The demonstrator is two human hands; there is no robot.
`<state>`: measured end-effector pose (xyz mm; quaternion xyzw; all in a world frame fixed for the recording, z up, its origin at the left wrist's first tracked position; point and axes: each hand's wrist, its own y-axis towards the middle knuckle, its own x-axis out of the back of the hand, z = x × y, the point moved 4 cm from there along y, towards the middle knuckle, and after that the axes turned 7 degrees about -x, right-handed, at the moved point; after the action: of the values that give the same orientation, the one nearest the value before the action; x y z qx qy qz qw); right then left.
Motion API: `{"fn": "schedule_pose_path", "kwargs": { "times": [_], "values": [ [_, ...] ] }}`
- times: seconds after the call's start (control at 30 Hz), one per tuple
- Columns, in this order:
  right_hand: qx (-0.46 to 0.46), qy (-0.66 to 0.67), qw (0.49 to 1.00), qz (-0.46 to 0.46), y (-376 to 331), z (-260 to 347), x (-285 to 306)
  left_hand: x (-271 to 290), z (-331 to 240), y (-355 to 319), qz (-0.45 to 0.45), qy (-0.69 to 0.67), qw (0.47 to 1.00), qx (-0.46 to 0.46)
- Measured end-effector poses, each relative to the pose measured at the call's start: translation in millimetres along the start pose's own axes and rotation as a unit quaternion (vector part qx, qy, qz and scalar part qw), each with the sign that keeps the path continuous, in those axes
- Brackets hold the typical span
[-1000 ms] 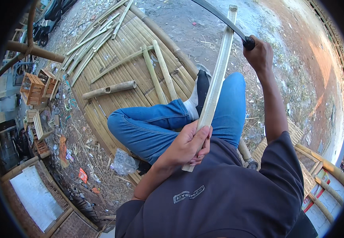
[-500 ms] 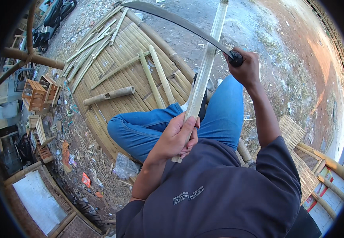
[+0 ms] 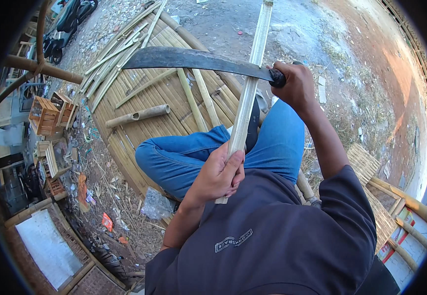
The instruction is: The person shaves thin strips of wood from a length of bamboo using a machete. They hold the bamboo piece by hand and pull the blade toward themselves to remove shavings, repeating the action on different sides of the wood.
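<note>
We look straight down and our left hand is clenched around the lower end of a long pale bamboo strip, low in the centre of the frame. The strip runs up and slightly right from that grip, over our crossed legs in blue jeans, all the way to the top edge. Our right hand, upper right of centre, is clamped on the dark handle of a long curved blade. The blade stretches left from that fist across the upper middle of the frame, and it crosses the strip just left of the handle; whether the edge bites into the bamboo we cannot tell.

Beneath us lies a platform of bamboo slats, filling the upper left and centre. A short bamboo tube lies on it to the left of our knee, with several loose split strips beside it. At the left edge stand small wooden crates on littered ground. In the lower left corner sits a framed pale panel. At the lower right we see more bamboo poles.
</note>
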<state>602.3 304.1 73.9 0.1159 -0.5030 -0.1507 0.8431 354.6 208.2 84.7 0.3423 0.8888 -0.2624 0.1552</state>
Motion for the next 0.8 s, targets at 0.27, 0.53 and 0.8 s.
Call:
{"fn": "schedule_pose_path", "kwargs": {
  "times": [0.27, 0.53, 0.8],
  "values": [
    [0.022, 0.005, 0.998, -0.050, 16.8, -15.2, 9.5, 1.7, -9.2, -5.9, 0.014, 0.012, 1.000, -0.011],
    [-0.007, -0.045, 0.997, -0.054, 27.2, -50.8, 7.0, 4.9, -9.3, -15.2, 0.013, 0.016, 1.000, 0.003],
    [0.004, -0.089, 0.990, -0.109, 55.1, -99.4, 2.0, 11.5, -11.0, -16.8, 0.011, -0.007, 1.000, 0.027]
  ]
}}
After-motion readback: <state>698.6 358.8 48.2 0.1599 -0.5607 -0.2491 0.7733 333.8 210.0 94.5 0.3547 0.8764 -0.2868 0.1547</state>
